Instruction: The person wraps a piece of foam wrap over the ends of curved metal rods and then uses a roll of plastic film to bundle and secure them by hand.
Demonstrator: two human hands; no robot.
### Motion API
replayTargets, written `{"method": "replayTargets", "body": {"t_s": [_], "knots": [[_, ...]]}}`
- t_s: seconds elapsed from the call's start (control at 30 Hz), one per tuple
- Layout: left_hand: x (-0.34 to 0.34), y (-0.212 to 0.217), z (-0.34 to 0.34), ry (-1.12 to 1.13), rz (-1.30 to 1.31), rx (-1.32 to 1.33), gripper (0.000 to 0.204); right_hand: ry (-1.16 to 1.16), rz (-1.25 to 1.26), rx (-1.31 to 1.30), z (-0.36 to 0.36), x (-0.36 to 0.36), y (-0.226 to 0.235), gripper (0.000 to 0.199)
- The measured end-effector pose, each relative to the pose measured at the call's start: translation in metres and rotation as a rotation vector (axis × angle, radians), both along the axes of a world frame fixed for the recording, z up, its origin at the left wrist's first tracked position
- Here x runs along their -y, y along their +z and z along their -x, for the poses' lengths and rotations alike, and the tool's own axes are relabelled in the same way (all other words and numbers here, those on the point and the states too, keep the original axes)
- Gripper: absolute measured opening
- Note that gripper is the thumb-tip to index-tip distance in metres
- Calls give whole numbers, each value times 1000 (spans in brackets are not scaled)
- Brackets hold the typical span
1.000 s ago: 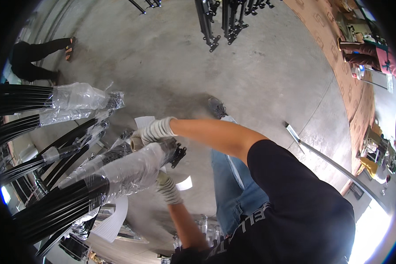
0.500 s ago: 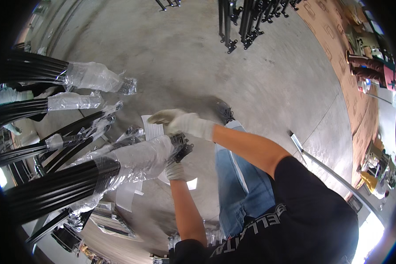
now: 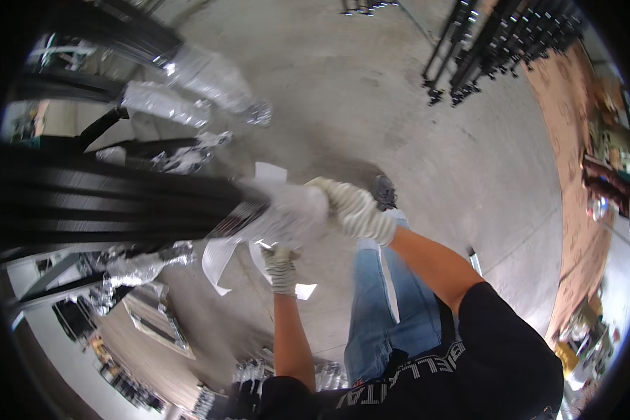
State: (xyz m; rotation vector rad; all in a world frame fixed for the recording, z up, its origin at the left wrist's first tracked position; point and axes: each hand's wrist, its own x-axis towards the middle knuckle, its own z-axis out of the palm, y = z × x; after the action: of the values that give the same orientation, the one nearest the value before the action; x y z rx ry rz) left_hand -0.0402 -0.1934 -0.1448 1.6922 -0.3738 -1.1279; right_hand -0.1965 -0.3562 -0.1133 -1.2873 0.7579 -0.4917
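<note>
A thick bundle of black metal tubes [image 3: 133, 203] reaches in from the left, its near end wrapped in cloudy plastic film [image 3: 294, 210]. My right hand [image 3: 353, 210], in a pale knit glove, is closed round the wrapped end. Also gloved, my left hand [image 3: 281, 269] holds the same end from below, its fingertips partly hidden and blurred. White sheet strips [image 3: 219, 264] hang or lie beside and beneath the bundle; which of them are attached I cannot tell.
Other film-wrapped tube bundles [image 3: 164, 101] stick out at the left. Black tubes with brackets [image 3: 497, 52] stand at the far right. Brown cardboard [image 3: 567, 175] runs along the right side, and a light metal bar [image 3: 474, 261] lies on the concrete floor [image 3: 462, 175].
The bundle's wrapped end has moved right and up in view. My right hand has come from beside a white sheet onto the wrapped end. The whole view has turned.
</note>
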Motion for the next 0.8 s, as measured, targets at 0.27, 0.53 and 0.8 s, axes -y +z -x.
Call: {"method": "replayTargets", "body": {"t_s": [0.27, 0.53, 0.8], "knots": [[24, 37, 99, -272, 97, 479, 44, -101, 13, -155, 3, 23, 29, 64], [28, 36, 127, -305, 168, 146, 24, -26, -194, 22, 68, -75, 54, 79], [48, 76, 93, -410, 190, 111, 49, -352, -509, 156, 139, -94, -19, 45]]}}
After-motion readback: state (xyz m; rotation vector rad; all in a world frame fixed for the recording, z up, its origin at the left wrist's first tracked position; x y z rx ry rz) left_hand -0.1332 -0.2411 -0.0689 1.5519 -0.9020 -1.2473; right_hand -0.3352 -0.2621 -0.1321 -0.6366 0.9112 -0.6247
